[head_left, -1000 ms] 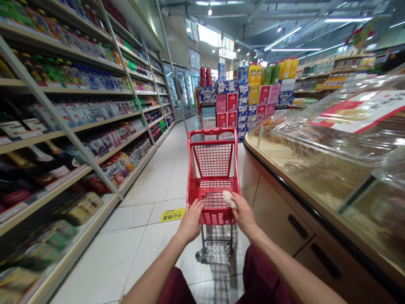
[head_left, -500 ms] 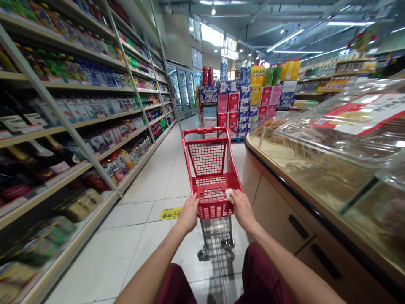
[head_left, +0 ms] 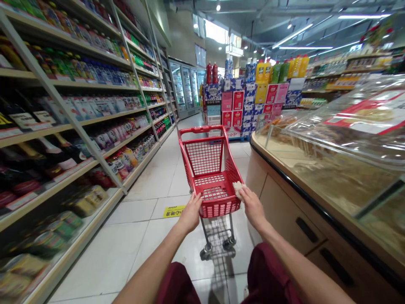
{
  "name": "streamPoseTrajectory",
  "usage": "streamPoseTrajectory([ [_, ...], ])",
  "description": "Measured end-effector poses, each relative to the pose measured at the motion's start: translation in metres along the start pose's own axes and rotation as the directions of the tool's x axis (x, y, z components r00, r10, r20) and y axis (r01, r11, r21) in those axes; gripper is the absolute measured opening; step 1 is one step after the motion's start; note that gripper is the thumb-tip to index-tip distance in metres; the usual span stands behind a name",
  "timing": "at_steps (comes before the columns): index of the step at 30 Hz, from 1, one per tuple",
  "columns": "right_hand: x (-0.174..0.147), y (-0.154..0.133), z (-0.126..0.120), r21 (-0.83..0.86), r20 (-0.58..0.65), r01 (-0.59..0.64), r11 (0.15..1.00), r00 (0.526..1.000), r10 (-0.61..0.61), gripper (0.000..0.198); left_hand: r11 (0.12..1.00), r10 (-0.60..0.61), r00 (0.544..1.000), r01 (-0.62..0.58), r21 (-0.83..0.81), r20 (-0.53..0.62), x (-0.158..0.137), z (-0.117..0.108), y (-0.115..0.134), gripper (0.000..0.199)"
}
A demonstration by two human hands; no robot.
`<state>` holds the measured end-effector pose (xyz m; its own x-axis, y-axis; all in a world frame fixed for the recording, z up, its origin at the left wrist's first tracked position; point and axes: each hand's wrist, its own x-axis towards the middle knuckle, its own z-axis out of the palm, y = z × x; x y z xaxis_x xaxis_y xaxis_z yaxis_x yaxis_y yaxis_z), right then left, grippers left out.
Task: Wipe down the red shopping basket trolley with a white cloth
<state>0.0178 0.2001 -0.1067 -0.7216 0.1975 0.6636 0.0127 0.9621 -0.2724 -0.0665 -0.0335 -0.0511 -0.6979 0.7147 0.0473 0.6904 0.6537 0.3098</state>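
Observation:
A small red shopping cart [head_left: 218, 181] stands in front of me, its plastic mesh basket holding nothing I can see. My left hand [head_left: 191, 213] is closed on the near left corner of the basket rim. At the near right corner, my right hand [head_left: 251, 204] grips a crumpled white cloth [head_left: 238, 188] and presses it against the rim. Whether it is cloth or paper I cannot be sure. The palms and some fingertips are hidden from view.
Drink shelves [head_left: 104, 118] line the left side. A glass-topped food counter [head_left: 281, 181] with clear plastic packs [head_left: 354, 122] stands close on the right. Stacked drink cartons [head_left: 232, 103] rise ahead. A yellow floor sticker [head_left: 173, 211] lies left of the cart.
The cart has turned slightly leftward at its far end. My right hand and the white cloth have shifted a little right and up along the rim. My left hand keeps its place at the corner.

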Motion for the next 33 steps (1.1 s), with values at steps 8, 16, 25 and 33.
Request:
streamPoseTrajectory([
  [8, -0.025, -0.085, 0.041, 0.193, -0.089, 0.305, 0.933, 0.952, -0.293, 0.041, 1.0, 0.018, 1.0, -0.018, -0.001, 0.002, 0.002, 0.0, 0.008, 0.061],
  [16, -0.07, -0.043, 0.027, 0.151, 0.07, 0.25, 0.956, 0.962, -0.263, 0.043, 1.0, -0.017, 1.0, 0.017, 0.016, 0.005, -0.001, -0.001, 0.007, 0.063],
  [25, -0.063, -0.012, 0.013, 0.081, 0.05, 0.228, 0.97, 0.971, -0.232, 0.042, 0.998, -0.02, 0.999, 0.022, 0.058, -0.048, 0.001, 0.005, 0.001, 0.063],
  [33, -0.058, 0.008, 0.0, 0.043, -0.142, 0.053, 0.998, 0.989, -0.046, 0.046, 0.985, -0.085, 0.996, 0.09, 0.147, -0.038, -0.001, 0.0, 0.005, 0.061],
])
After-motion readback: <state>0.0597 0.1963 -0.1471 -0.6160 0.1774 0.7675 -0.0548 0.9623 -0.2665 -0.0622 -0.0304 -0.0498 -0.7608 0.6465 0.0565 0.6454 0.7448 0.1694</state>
